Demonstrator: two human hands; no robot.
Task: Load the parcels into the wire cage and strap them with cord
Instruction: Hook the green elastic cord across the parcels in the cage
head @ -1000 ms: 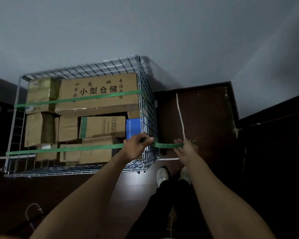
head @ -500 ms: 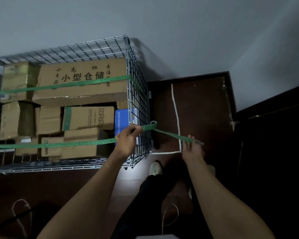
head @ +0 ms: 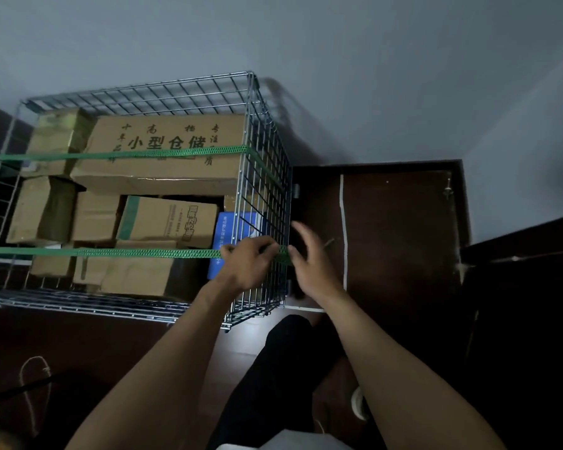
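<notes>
The right hand (head: 312, 258) is now sitting close beside the wire cage (head: 267, 177), having come in from where it was drawing the green cord (head: 143, 253) taut out to the right half a second ago. Its fingers are stretching out, blurred; whether its thumb is pinching the cord cannot be told. The left hand (head: 246, 263) is still gripping the cord at the cage's front corner. The cord is running across the parcels (head: 163, 164) stacked inside.

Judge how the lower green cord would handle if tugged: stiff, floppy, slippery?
Probably floppy: the lower green cord bends round the wire cage corner where the left hand grips it. Likely grippy, not slippery: its surface looks woven.
</notes>
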